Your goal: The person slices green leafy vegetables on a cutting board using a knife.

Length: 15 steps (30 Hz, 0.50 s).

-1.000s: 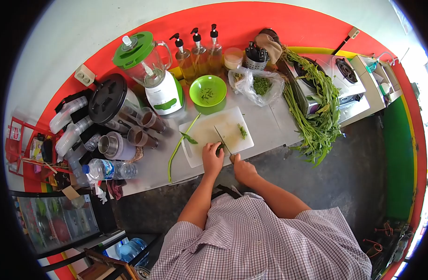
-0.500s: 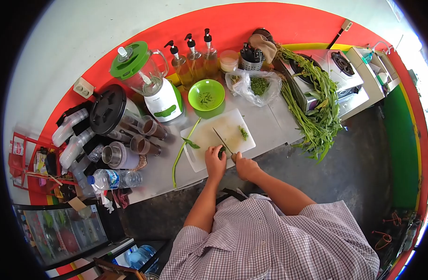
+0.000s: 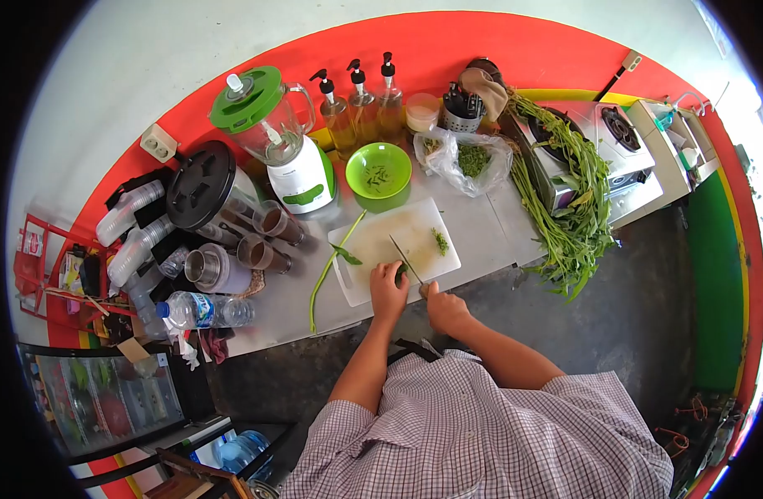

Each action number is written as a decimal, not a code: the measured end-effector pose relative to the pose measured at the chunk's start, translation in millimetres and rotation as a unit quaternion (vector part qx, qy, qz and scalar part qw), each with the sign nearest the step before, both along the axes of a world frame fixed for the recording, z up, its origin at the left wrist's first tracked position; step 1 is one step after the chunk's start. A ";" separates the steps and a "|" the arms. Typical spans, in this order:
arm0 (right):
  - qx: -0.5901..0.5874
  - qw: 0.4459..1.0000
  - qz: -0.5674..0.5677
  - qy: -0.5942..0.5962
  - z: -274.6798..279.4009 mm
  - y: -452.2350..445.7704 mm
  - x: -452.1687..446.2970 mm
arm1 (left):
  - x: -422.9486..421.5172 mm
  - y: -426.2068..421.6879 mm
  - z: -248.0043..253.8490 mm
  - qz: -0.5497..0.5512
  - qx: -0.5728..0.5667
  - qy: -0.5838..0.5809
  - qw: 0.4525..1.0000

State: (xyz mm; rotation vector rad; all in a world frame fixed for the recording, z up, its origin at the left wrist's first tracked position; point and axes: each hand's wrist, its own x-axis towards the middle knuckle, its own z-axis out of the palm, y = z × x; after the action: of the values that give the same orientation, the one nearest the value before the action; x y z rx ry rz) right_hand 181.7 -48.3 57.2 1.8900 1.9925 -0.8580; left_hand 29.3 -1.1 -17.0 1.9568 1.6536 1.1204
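My right hand [image 3: 448, 310] is closed around the handle of a kitchen knife [image 3: 405, 258], its blade slanting up and left over a white cutting board [image 3: 405, 224]. Pressed close to the blade's left side, my left hand [image 3: 388, 291] grips some dark green leaves [image 3: 401, 272], mostly covered by the fingers. A small heap of chopped greens [image 3: 440, 242] lies on the board's right part. Across the board's left edge rests a long green stem [image 3: 319, 283] with a leaf. Behind the board stands a bright green bowl [image 3: 381, 202] with small green pieces inside.
A blender [image 3: 298, 175], pump bottles [image 3: 363, 112] and a plastic bag of greens [image 3: 481, 179] line the back. Long leafy stalks [image 3: 585, 191] drape over the gas stove [image 3: 627, 154] at right. Cups [image 3: 261, 254] and a water bottle [image 3: 223, 311] crowd the left side.
The whole view has shifted slightly, with the table and its things a little further right. Both hands keep their grips, and the knife stays beside the leaves.
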 end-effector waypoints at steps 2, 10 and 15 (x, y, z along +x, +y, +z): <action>-0.015 1.000 -0.005 -0.008 -2.9 -8.1 -3.2 | -0.3 -1.0 -0.5 0.003 0.000 0.002 1.000; 0.018 1.000 0.002 -0.002 -9.7 9.4 -4.6 | -1.4 -1.7 2.1 -0.004 -0.014 -0.006 1.000; 0.024 1.000 -0.014 -0.004 -14.7 -12.0 -8.8 | -1.2 -0.7 2.7 0.001 -0.006 -0.010 1.000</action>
State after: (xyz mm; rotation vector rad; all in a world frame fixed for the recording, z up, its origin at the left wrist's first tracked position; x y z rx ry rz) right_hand 172.9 -60.3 42.5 1.9479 2.0040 -0.8142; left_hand 28.2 -1.8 -14.3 1.9311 1.6482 1.1257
